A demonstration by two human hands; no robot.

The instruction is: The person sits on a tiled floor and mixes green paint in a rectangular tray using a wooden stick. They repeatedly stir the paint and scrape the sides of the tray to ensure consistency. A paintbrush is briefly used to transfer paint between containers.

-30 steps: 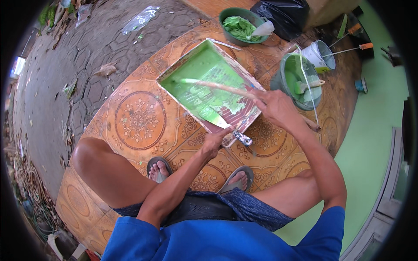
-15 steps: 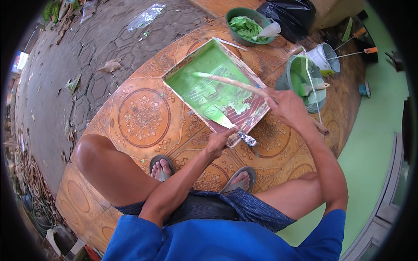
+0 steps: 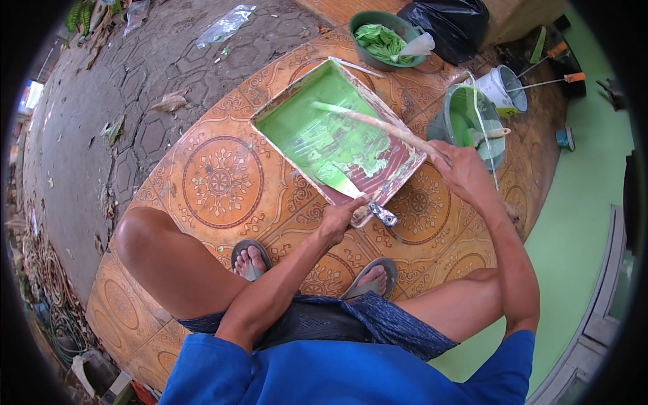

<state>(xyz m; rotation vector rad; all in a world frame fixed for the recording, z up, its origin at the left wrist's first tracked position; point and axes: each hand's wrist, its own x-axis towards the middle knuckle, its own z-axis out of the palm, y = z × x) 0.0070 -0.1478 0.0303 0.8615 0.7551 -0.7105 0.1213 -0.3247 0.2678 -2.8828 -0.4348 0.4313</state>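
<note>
My right hand (image 3: 462,172) grips a long pale wooden stick (image 3: 378,123), its green-coated end in the green paint (image 3: 297,128) of a rectangular tray (image 3: 283,100) on the patterned tiles. My left hand (image 3: 341,217) is closed at the tray's near corner, on a flat tool (image 3: 345,187) with a green-and-white smeared blade lying over that corner and a speckled handle end poking out to the right. Part of the grooved, reddish tray bottom shows. Right of the tray stands a bucket (image 3: 439,128) of green paint with a brush (image 3: 493,133) and a pale handle.
A green basin (image 3: 358,40) with green material, a black bag (image 3: 445,30), and a white bucket (image 3: 506,94) with orange-handled tools (image 3: 575,77) stand at the back right. Grey paving (image 3: 148,142) with leaves borders the tiles left; a green wall (image 3: 574,175) is right.
My right hand and the stick have shifted right, the stick's tip sliding rightward through the paint over the last second. The view has shifted slightly. My left hand keeps its grip.
</note>
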